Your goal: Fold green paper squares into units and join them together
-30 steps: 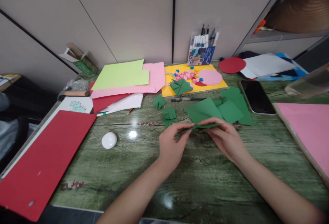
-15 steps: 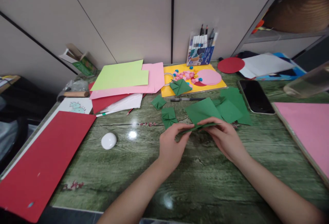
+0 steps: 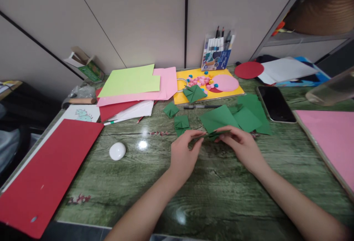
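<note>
Between my two hands is a small piece of folded green paper [image 3: 214,135], seen nearly edge-on above the table. My left hand [image 3: 186,150] pinches its left end with thumb and fingertips. At the other end, the fingers of my right hand [image 3: 243,145] are closed on the paper. Layers of the fold show in the middle; the fingertips hide part of it. Just beyond lie green paper squares [image 3: 219,118], partly overlapping. Folded green pieces [image 3: 181,123] rest left of them, one smaller piece [image 3: 170,110] farther back, and another [image 3: 194,93] on a yellow sheet.
A black pen [image 3: 201,107] lies behind the green squares. To the right are a phone [image 3: 276,103] and a pink sheet [image 3: 329,141]. Leftward sit a white rounded object [image 3: 117,151] and red paper [image 3: 55,171]. A marker box [image 3: 217,54] stands against the wall.
The green paper has tilted slightly, and its folded layers show more in the middle. My hands have shifted only a little, both still gripping it.
</note>
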Tool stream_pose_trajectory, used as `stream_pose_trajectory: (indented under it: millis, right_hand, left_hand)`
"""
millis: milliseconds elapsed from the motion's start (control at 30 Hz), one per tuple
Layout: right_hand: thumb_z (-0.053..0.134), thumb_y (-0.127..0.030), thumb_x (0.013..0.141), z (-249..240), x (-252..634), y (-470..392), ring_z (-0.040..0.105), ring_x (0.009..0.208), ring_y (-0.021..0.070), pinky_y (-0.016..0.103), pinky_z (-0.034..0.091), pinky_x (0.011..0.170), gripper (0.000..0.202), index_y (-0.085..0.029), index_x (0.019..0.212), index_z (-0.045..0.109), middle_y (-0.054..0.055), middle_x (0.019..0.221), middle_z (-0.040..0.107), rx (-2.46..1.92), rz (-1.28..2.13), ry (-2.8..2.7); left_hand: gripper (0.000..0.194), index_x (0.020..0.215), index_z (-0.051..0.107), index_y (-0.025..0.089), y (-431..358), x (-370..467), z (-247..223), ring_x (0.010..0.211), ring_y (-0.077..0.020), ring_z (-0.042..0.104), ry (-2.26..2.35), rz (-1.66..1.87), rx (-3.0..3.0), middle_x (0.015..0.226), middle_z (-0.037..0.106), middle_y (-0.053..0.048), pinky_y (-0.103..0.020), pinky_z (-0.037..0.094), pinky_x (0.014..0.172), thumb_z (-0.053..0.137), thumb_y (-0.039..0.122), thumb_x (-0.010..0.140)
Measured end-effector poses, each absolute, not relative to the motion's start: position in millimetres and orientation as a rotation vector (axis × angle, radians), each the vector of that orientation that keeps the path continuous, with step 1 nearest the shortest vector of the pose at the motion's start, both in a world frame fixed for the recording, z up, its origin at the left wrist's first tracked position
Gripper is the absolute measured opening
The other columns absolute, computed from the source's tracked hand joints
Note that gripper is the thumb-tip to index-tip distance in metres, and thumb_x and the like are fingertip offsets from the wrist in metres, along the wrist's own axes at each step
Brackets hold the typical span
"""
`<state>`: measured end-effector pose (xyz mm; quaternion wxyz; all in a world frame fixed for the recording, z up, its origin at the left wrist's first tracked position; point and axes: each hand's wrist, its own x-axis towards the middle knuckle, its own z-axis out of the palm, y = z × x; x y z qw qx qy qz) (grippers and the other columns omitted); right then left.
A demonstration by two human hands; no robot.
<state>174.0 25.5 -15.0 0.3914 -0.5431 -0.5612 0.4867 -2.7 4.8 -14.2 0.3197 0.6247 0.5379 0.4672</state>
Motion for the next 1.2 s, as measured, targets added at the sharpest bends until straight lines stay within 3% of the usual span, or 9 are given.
stream_pose_trajectory:
  millis: [500,1200]
  right_hand:
    - [0.055,-0.032,0.074,-10.1,178.5,27.9,0.053,0.058,0.0170,0.027,0.037,0.054,0.014,-0.020,0.066,0.058,0.000,0.059,0.062,-1.486,1.213,-1.569]
    - [0.057,-0.032,0.075,-8.8,175.6,27.2,0.057,0.062,0.0177,0.029,0.041,0.058,0.013,-0.021,0.070,0.059,0.000,0.062,0.064,-1.433,1.317,-1.554]
  left_hand:
    - [0.014,0.088,0.058,0.021,9.2,-5.7,-10.9,0.077,-0.0142,0.063,1.540,1.178,1.498,0.082,0.068,0.001,-0.024,0.049,0.070,0.061,0.023,0.075]
    - [0.022,0.095,0.057,0.021,9.3,-4.4,-20.8,0.070,-0.0159,0.063,1.473,1.066,1.489,0.077,0.068,0.000,-0.028,0.049,0.066,0.061,0.024,0.073]
